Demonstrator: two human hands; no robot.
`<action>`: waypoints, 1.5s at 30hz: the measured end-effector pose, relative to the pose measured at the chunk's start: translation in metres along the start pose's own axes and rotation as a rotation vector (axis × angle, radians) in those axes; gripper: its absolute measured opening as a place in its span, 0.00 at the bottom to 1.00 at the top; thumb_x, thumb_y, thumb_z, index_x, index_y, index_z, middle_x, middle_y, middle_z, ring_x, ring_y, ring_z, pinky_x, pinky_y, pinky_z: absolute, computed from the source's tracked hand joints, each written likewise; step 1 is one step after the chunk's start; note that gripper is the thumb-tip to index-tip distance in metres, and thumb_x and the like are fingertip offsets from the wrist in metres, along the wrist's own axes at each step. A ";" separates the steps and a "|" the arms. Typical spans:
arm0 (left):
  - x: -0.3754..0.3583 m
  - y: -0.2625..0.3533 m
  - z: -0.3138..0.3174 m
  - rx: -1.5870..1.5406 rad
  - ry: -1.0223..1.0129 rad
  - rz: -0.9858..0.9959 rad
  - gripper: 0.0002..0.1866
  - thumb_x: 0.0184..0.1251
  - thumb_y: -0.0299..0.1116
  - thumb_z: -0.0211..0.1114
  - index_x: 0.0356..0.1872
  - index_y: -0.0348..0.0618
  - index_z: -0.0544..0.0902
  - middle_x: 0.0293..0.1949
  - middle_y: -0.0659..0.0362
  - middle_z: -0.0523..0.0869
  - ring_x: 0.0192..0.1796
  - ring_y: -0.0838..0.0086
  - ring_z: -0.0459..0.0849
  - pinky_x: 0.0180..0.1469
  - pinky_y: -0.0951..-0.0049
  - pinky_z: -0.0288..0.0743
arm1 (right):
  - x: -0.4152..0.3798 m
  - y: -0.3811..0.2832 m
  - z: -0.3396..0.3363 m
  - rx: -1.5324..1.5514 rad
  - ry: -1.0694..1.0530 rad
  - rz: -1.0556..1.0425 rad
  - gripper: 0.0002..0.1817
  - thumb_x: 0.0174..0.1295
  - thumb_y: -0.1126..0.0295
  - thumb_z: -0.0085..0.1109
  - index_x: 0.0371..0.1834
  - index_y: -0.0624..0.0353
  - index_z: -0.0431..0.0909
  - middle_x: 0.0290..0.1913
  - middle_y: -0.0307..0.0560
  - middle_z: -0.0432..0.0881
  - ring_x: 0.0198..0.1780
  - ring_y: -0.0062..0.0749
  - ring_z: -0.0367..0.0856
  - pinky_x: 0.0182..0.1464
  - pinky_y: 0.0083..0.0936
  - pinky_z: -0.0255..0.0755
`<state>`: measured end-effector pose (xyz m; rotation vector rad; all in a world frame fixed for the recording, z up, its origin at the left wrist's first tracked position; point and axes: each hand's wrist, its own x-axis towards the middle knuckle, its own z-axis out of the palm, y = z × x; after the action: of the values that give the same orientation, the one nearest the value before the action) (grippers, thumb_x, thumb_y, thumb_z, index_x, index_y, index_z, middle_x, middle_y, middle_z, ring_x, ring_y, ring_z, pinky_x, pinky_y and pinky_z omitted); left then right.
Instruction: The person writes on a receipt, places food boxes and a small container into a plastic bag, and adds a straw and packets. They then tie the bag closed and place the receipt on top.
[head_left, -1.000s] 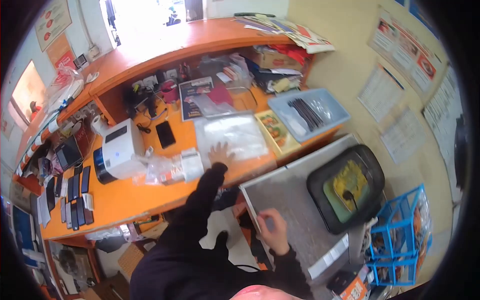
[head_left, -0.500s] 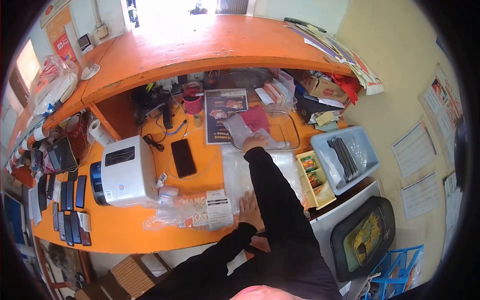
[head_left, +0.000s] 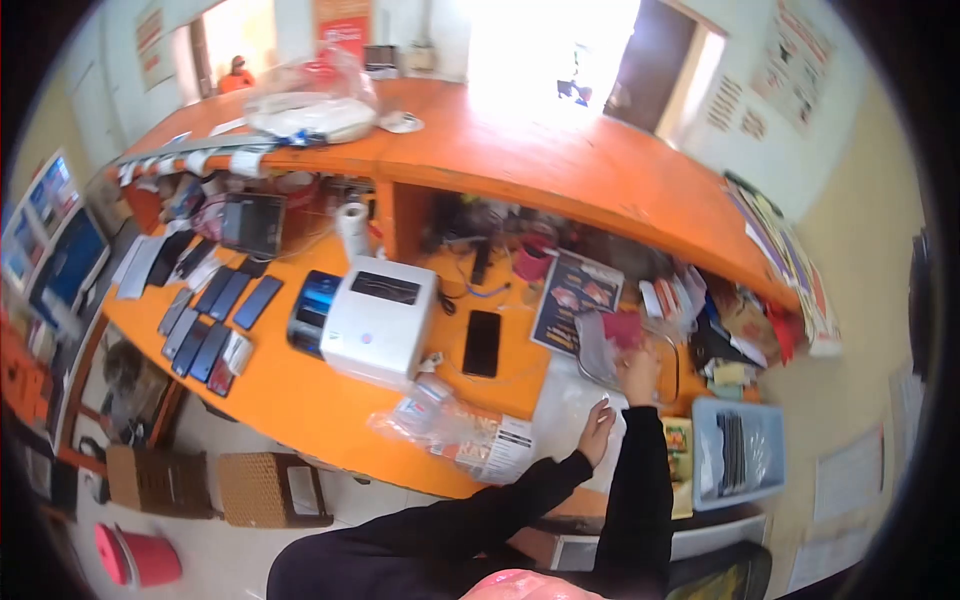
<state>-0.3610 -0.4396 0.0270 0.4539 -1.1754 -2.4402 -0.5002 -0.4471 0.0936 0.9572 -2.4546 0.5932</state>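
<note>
My right hand (head_left: pixel 640 378) is over the near part of a wire basket (head_left: pixel 677 370), close to a pink cloth (head_left: pixel 622 329) and a thin clear plastic bag (head_left: pixel 594 345) in it. Blur keeps me from making out what its fingers grip, if anything. Just left of it, my left hand (head_left: pixel 597 434) is raised with its fingers drawn together; a small bright spot shows at the tips, too small to name. Below both hands lies a whitish clear plastic sheet (head_left: pixel 562 405) on the orange desk (head_left: pixel 330 420).
Left of the sheet are a printed packet (head_left: pixel 508 447), a black phone (head_left: pixel 482 343) and a white label printer (head_left: pixel 375 325). Several phones (head_left: pixel 208 350) lie further left. To the right stand a yellow tray (head_left: pixel 680 440) and a blue bin (head_left: pixel 768 415). An orange shelf (head_left: pixel 560 175) overhangs the back.
The view has swung left, so the desk things appear further right. My left hand has lifted off the plastic sheet and come nearer my right hand. The right hand stays by the basket.
</note>
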 end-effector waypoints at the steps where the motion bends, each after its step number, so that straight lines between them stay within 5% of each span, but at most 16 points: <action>1: 0.024 0.015 0.012 -0.135 0.062 -0.152 0.32 0.65 0.57 0.49 0.64 0.49 0.63 0.58 0.52 0.69 0.61 0.62 0.68 0.60 0.62 0.62 | 0.001 -0.025 -0.032 0.058 -0.050 0.132 0.03 0.38 0.73 0.63 0.20 0.57 0.83 0.46 0.50 0.77 0.51 0.46 0.73 0.47 0.42 0.66; 5: 0.079 0.064 0.027 -0.650 -0.121 -0.605 0.32 0.66 0.61 0.42 0.62 0.49 0.66 0.57 0.53 0.72 0.56 0.63 0.73 0.58 0.60 0.66 | -0.012 0.007 -0.027 0.736 -0.155 0.252 0.06 0.48 0.75 0.61 0.26 0.67 0.79 0.43 0.55 0.75 0.47 0.49 0.73 0.49 0.36 0.67; 8: 0.117 0.046 0.028 -0.897 -0.372 -0.489 0.31 0.66 0.60 0.42 0.58 0.47 0.70 0.56 0.53 0.74 0.55 0.63 0.75 0.56 0.58 0.68 | -0.018 -0.030 -0.082 0.353 0.166 -0.051 0.07 0.55 0.74 0.56 0.30 0.69 0.75 0.41 0.54 0.75 0.45 0.44 0.73 0.47 0.37 0.66; 10: 0.212 -0.054 0.014 -0.586 -0.428 -0.290 0.36 0.63 0.67 0.38 0.58 0.49 0.71 0.56 0.51 0.75 0.57 0.60 0.74 0.59 0.53 0.64 | -0.033 -0.044 -0.103 0.552 0.198 0.102 0.11 0.65 0.67 0.47 0.34 0.66 0.70 0.35 0.49 0.72 0.40 0.36 0.71 0.45 0.32 0.65; 12: 0.141 0.021 0.024 -0.365 -0.426 -0.086 0.44 0.58 0.72 0.38 0.61 0.44 0.68 0.55 0.47 0.75 0.61 0.57 0.71 0.62 0.50 0.61 | -0.054 -0.047 -0.119 0.638 0.350 0.304 0.16 0.69 0.61 0.41 0.38 0.65 0.69 0.33 0.46 0.70 0.37 0.31 0.70 0.43 0.26 0.65; 13: 0.146 0.029 0.011 -0.500 -0.989 -0.221 0.47 0.55 0.74 0.41 0.64 0.45 0.63 0.57 0.44 0.72 0.64 0.54 0.66 0.64 0.49 0.58 | -0.064 -0.037 -0.121 0.609 0.454 0.362 0.18 0.70 0.58 0.38 0.38 0.64 0.68 0.34 0.45 0.70 0.37 0.30 0.69 0.42 0.25 0.65; 15: 0.060 0.107 0.046 -0.529 -0.263 -0.471 0.52 0.48 0.76 0.48 0.66 0.42 0.60 0.60 0.43 0.67 0.67 0.53 0.61 0.64 0.54 0.59 | -0.080 -0.008 -0.115 1.068 0.513 0.744 0.19 0.70 0.53 0.40 0.38 0.58 0.70 0.32 0.42 0.76 0.34 0.26 0.74 0.35 0.20 0.68; 16: 0.054 0.102 0.035 -0.549 -0.664 -0.455 0.45 0.55 0.70 0.50 0.65 0.44 0.62 0.58 0.48 0.70 0.61 0.58 0.68 0.60 0.56 0.64 | -0.087 -0.021 -0.145 1.343 0.423 0.786 0.18 0.69 0.54 0.42 0.37 0.58 0.71 0.29 0.41 0.76 0.31 0.25 0.75 0.33 0.19 0.68; 17: 0.028 0.111 0.041 -0.499 -0.660 -0.462 0.36 0.62 0.61 0.51 0.63 0.46 0.64 0.57 0.53 0.72 0.54 0.64 0.73 0.56 0.63 0.67 | -0.095 -0.040 -0.174 1.624 0.322 0.804 0.17 0.68 0.54 0.44 0.36 0.57 0.72 0.26 0.40 0.77 0.28 0.25 0.76 0.31 0.18 0.69; 22: -0.045 0.071 0.014 0.181 -0.746 -0.208 0.25 0.67 0.41 0.54 0.62 0.41 0.66 0.55 0.58 0.74 0.56 0.70 0.73 0.59 0.68 0.66 | -0.186 -0.018 -0.224 1.218 0.367 0.783 0.16 0.67 0.57 0.48 0.31 0.60 0.76 0.16 0.34 0.72 0.15 0.16 0.67 0.20 0.15 0.61; 25: -0.130 0.088 0.037 -0.345 -0.581 -0.648 0.24 0.66 0.33 0.56 0.61 0.36 0.66 0.56 0.57 0.74 0.57 0.72 0.72 0.59 0.73 0.66 | -0.247 -0.013 -0.250 1.023 0.372 0.840 0.18 0.67 0.57 0.47 0.29 0.61 0.77 0.11 0.32 0.66 0.08 0.13 0.57 0.11 0.15 0.48; 28: -0.177 0.034 0.035 -0.200 -0.792 -0.562 0.22 0.66 0.31 0.56 0.60 0.35 0.67 0.57 0.57 0.73 0.57 0.73 0.73 0.58 0.76 0.68 | -0.305 -0.005 -0.280 1.001 0.412 0.850 0.17 0.66 0.58 0.50 0.28 0.61 0.78 0.11 0.30 0.65 0.09 0.12 0.57 0.13 0.14 0.47; 32: -0.211 -0.041 0.023 -0.138 -0.629 -0.783 0.17 0.66 0.33 0.57 0.52 0.36 0.72 0.50 0.54 0.77 0.51 0.74 0.77 0.50 0.76 0.74 | -0.370 0.001 -0.322 0.869 0.340 0.867 0.18 0.64 0.59 0.53 0.24 0.61 0.78 0.12 0.30 0.67 0.11 0.12 0.59 0.14 0.14 0.50; 37: -0.302 -0.015 0.083 -0.143 -0.497 -0.904 0.15 0.64 0.35 0.60 0.43 0.32 0.76 0.40 0.54 0.82 0.40 0.68 0.82 0.43 0.73 0.77 | -0.434 0.030 -0.331 0.873 0.461 0.894 0.17 0.64 0.59 0.53 0.23 0.60 0.77 0.16 0.32 0.71 0.14 0.11 0.61 0.16 0.13 0.51; 40: -0.329 -0.036 0.081 0.034 -0.721 -0.714 0.14 0.63 0.34 0.61 0.41 0.32 0.76 0.39 0.52 0.82 0.39 0.69 0.82 0.42 0.73 0.77 | -0.462 0.033 -0.355 0.846 0.509 0.897 0.18 0.64 0.58 0.53 0.24 0.60 0.77 0.18 0.32 0.74 0.14 0.11 0.61 0.15 0.13 0.51; 45: -0.349 -0.061 0.082 0.216 -0.705 -0.502 0.11 0.62 0.31 0.62 0.39 0.32 0.78 0.35 0.54 0.83 0.36 0.72 0.83 0.41 0.75 0.77 | -0.507 0.037 -0.379 0.761 0.500 0.911 0.18 0.64 0.57 0.53 0.24 0.59 0.78 0.17 0.32 0.74 0.14 0.11 0.61 0.15 0.13 0.52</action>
<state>-0.1065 -0.1831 0.0681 -0.1025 -1.7909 -3.0441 -0.0984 0.0422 0.1210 -0.2057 -2.0746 1.8760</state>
